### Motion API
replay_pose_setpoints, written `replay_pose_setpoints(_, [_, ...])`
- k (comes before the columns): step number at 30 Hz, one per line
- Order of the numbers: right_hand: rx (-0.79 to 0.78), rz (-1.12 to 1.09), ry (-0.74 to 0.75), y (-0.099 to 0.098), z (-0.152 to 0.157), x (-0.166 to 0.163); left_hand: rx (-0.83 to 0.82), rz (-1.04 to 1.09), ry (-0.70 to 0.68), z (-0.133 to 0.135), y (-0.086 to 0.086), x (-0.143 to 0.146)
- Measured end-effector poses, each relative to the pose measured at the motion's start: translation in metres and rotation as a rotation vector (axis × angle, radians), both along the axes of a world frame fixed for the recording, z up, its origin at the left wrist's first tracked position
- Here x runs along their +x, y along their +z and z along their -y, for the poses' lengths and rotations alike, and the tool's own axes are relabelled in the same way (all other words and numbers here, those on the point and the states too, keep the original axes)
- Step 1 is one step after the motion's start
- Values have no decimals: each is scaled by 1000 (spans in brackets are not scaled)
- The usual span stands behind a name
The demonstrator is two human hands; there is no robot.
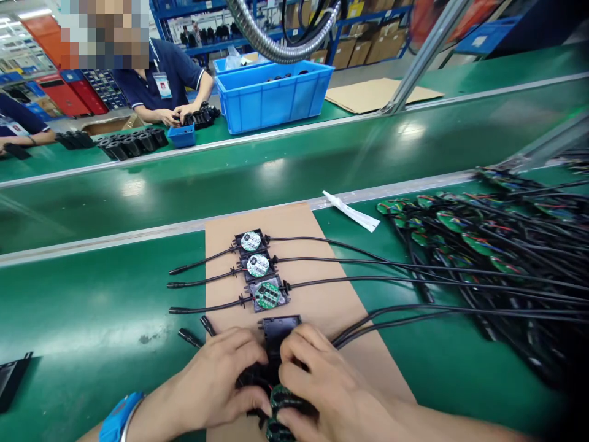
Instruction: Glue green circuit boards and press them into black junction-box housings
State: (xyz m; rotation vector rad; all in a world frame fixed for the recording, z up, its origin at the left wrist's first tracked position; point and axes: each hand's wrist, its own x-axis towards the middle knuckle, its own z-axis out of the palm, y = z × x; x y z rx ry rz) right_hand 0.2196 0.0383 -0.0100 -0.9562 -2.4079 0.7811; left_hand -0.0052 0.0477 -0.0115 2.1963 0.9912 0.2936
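My right hand is closed around a round green circuit board, with a second board edge just below. Close by on the left, my left hand has curled fingers over dark wiring, its thumb touching the board's edge. Two short black cables with plug ends come out from under it. An open black plastic housing lies just beyond my fingertips, partly hidden by them. Further up, three black housings lie in a column, each bearing a round board with cables running out left and right.
Cardboard lies beneath the work on the green table. A pile of wired boards spreads at the right. A white strip is near the metal rail. A co-worker handles black parts beside a blue bin.
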Motion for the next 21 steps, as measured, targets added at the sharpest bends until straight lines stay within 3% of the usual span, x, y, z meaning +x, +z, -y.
replay_pose_setpoints(5, [181,13,44,-5,4,3,69,73,-17,1,-3,-1])
replay_pose_setpoints(10, [-224,67,15,17,-31,35,150,189,89,-2,2,-1])
replay_pose_setpoints(12, [-268,109,-10,22,-47,50,195,183,158,-5,3,-1])
replay_pose_setpoints(16, [-147,206,10,14,-63,67,164,155,176,-11,-2,2])
replay_pose_setpoints(21, [-33,190,6,7,-60,76,163,215,138,-10,-1,6])
